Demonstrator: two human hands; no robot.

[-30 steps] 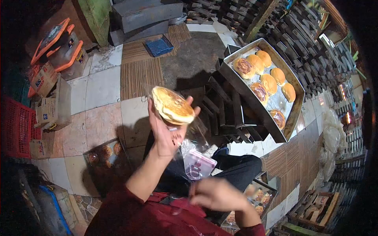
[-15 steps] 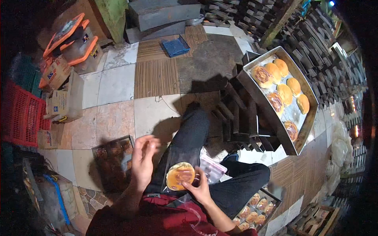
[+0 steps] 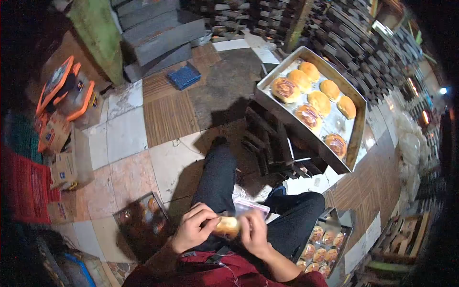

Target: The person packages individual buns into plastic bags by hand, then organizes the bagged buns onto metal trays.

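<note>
A round bun point(image 3: 226, 226) is held up in front of my lap between both hands, its pale side edge showing. Earlier it was seen inside a clear plastic bag; the film is hard to make out at this moment. My left hand point(image 3: 195, 227) is closed in a pinch at the bun's left edge. On the other side my right hand point(image 3: 255, 233) has its fingers curled at the bun's right end, somewhat blurred. Just beyond my right hand, a stack of clear bags with a pink edge point(image 3: 252, 207) lies by my legs.
A large metal tray point(image 3: 306, 146) of unwrapped buns rests tilted on dark stacked tins at right. Bagged buns fill a smaller tray point(image 3: 345, 248) beside my right leg. A dark tray point(image 3: 125, 244) lies at left, near a red crate point(image 3: 26, 189). A blue basket point(image 3: 184, 76) sits ahead.
My left hand has come down from its raised, open position to pinch the bun's left edge. The bun has tipped from face-up to edge-on, and the view has shifted.
</note>
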